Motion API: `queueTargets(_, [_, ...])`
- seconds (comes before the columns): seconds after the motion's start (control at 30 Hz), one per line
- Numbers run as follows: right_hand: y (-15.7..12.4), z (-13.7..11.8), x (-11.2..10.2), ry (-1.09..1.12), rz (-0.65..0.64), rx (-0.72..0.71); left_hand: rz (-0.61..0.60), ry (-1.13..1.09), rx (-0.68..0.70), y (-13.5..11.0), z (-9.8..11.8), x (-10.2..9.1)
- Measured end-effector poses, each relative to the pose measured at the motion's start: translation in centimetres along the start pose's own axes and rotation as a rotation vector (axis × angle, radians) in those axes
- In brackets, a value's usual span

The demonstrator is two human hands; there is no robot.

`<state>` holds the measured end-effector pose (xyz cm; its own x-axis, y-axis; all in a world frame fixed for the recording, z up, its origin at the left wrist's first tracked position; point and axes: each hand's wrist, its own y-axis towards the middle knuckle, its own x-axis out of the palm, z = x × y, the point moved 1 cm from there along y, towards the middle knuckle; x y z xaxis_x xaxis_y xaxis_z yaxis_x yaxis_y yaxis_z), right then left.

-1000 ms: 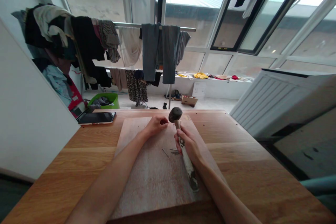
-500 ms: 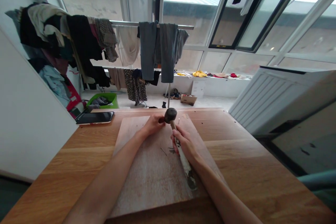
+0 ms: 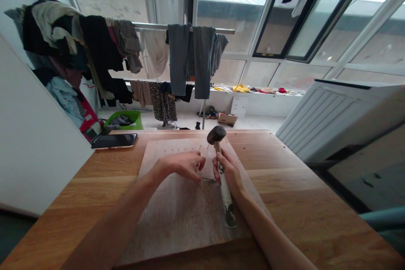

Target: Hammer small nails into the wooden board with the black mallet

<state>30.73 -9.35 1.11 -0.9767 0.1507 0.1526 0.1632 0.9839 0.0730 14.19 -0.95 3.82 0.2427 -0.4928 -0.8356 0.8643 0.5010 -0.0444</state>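
My right hand (image 3: 230, 171) grips a hammer (image 3: 225, 190) by its worn, pale-painted handle. The dark, blunt hammer head (image 3: 217, 134) points away from me, above the far part of a wooden board (image 3: 177, 223). My left hand (image 3: 183, 164) is low over the board, thumb and fingers curved but apart. Its fingertips are close to a loose nail (image 3: 200, 184); whether they touch it I cannot tell. Several more nails (image 3: 209, 180) lie in a small pile between my hands. Near the far edge, thin nails (image 3: 200, 147) stand upright, beside a row of small dark dots (image 3: 177, 150).
Beneath the board is a wooden table (image 3: 284, 202). A phone (image 3: 117, 140) lies at its far left corner. Beyond are a green basket (image 3: 136, 120) and a drying rack with hanging clothes (image 3: 204, 63). A white ribbed panel (image 3: 325, 114) stands at right.
My left hand has drawn back toward me from the far edge of the board, down to the loose nails. The hammer has shifted slightly right in my right hand, uncovering an upright nail.
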Motion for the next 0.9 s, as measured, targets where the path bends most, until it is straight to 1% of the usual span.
queueTargets(0.03, [0.0, 0.0, 0.0, 0.002, 0.005, 0.007, -0.067, 0.018, 0.004, -0.4, 0.4, 0.0])
queueTargets(0.13, [-0.1, -0.2, 0.1, 0.018, 0.036, 0.007, -0.141, 0.007, 0.025, -1.0, 0.8, 0.0])
queueTargets(0.2, [-0.3, -0.5, 0.1, 0.015, 0.046, -0.005, -0.149, -0.001, 0.034, -1.0, 0.7, 0.1])
queueTargets(0.33, [-0.4, -0.6, 0.1, 0.012, 0.038, -0.004, -0.100, 0.009, 0.041, -1.1, 0.5, 0.0])
queueTargets(0.4, [-0.4, -0.6, 0.1, 0.015, 0.039, 0.005, -0.045, 0.011, 0.014, -1.0, 0.3, -0.3])
queueTargets(0.43, [-0.4, -0.5, 0.1, 0.018, 0.041, 0.010, 0.012, 0.012, -0.012, -0.9, 0.0, -0.5])
queueTargets(0.53, [-0.3, -0.6, 0.1, 0.036, 0.056, 0.027, 0.240, 0.018, -0.098, -0.6, -1.3, -1.3])
queueTargets(0.6, [-0.3, -0.7, 0.2, 0.042, 0.068, 0.033, 0.343, 0.025, -0.138, -0.4, -2.6, -1.6])
queueTargets(0.73, [-0.3, -0.7, 0.1, 0.025, 0.059, 0.043, 0.417, 0.017, -0.172, -0.3, -4.8, -1.5])
queueTargets(0.8, [-0.3, -0.7, 0.0, 0.009, 0.051, 0.045, 0.429, 0.013, -0.170, -0.2, -5.2, -1.4])
queueTargets(0.9, [-0.3, -0.7, 0.0, -0.035, 0.055, 0.039, 0.439, 0.008, -0.155, -0.2, -5.3, -1.2])
